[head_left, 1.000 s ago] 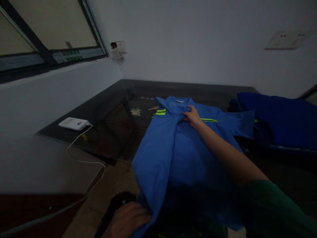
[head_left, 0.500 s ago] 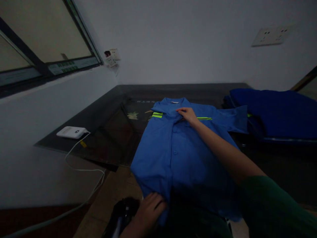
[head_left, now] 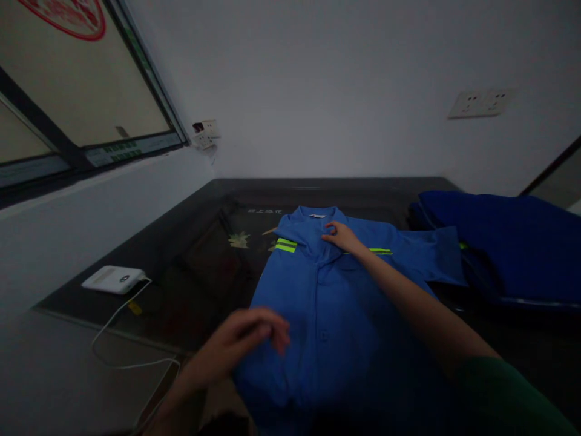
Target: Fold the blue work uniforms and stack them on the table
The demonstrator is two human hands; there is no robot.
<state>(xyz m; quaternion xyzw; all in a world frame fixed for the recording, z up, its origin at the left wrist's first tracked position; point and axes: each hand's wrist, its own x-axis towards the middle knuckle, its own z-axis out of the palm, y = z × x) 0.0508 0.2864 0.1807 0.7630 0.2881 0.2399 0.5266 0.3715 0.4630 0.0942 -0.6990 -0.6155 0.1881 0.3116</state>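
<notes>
A blue short-sleeved work shirt [head_left: 290, 290] lies front up, collar at the far end, with yellow-green reflective strips on it. Its left side is folded inward at the shoulder, while the right sleeve stretches out flat. My right hand [head_left: 341, 236] rests over the upper front just below the collar, thumb and index finger slightly apart, nothing visible between them. Above the shirt's lower left part hovers my left hand [head_left: 252, 336], blurred, its fingers loosely bent and holding nothing. The shirt's lower end fades into shadow.
The shirt is on a dark glossy tabletop [head_left: 195, 242]. A stack of darker blue cloth [head_left: 508, 242] sits at the right. On the left lies a white power bank [head_left: 113, 280] with a white cable [head_left: 120, 312] hanging over the edge. Walls border the back and left.
My left hand has let go of the shirt's lower left edge and risen forward above it. My right hand's fingertips have parted near the collar. The view has tilted up.
</notes>
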